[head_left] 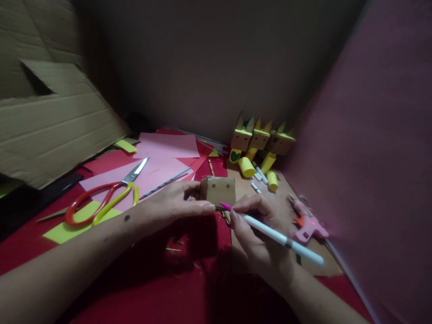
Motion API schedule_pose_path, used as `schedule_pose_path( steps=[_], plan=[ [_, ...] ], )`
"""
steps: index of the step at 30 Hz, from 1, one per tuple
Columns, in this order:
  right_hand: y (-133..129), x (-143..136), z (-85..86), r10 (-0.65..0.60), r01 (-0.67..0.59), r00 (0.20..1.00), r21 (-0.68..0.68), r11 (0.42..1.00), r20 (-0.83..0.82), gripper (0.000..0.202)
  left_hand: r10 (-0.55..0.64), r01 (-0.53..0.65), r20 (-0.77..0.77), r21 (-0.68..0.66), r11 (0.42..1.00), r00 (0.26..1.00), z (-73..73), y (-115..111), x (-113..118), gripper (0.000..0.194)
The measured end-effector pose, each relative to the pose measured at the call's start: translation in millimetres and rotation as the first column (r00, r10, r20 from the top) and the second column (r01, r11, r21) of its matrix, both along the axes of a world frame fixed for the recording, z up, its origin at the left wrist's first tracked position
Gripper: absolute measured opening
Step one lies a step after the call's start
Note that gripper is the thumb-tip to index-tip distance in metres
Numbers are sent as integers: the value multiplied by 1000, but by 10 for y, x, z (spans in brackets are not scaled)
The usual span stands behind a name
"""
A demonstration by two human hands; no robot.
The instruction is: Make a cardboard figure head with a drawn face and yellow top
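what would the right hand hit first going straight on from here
Probably the small cardboard box: the pen in the right hand has its pink tip near the lower edge, though depth is unclear.

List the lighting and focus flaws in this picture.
Head view: dim, the back wall in gloom; head view: dark shadows on the red tabletop below the left hand; head view: pale glint on the scissor blades; head view: pink-tipped marker slightly soft towards its rear.

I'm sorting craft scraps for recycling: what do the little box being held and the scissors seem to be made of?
The little box looks like matte cardboard, given its dull brown face and rough edges. The scissors seem to have polished metal blades, judging by the bright gleam; their smooth red and yellow handles could be plastic or plastic-coated.
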State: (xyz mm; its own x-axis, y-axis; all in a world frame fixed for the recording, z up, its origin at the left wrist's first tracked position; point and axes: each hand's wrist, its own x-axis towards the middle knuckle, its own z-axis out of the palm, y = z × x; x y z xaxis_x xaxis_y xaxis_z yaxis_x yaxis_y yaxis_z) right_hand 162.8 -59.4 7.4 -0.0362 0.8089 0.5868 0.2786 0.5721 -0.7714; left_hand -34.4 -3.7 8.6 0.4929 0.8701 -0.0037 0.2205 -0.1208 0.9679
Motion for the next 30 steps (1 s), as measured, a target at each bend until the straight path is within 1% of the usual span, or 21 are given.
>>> schedule_pose_path(
  steps=[5, 12, 17, 19, 22, 30],
  plan=[
    [14, -6, -8, -26, 27, 999, 9, 1000, -19, 10, 3, -3, -18, 1, 1000, 1000, -6, 0, 1, 41],
    [8, 13, 14, -28, 28, 999, 1, 1000, 21, 8, -9, 7, -47, -31, 999, 999, 28, -4, 17, 50],
    [15, 15, 27, -54, 53, 997, 18, 998, 61, 7, 35, -38, -81, -31, 999, 996, 73, -48, 44, 55],
    [17, 14, 20, -58, 56, 995, 31, 998, 78, 7, 57, -60, -79, -38, 997, 995, 81, -63, 58, 55],
    [21, 15, 3, -57, 54, 996, 53, 997, 65, 7, 58, -62, -77, -46, 997, 995, 80, -70, 68, 54],
    [21, 15, 3, -69, 66, 995, 39, 997, 76, 6, 56, -60, -80, -42, 997, 995, 78, -57, 57, 55]
  ],
)
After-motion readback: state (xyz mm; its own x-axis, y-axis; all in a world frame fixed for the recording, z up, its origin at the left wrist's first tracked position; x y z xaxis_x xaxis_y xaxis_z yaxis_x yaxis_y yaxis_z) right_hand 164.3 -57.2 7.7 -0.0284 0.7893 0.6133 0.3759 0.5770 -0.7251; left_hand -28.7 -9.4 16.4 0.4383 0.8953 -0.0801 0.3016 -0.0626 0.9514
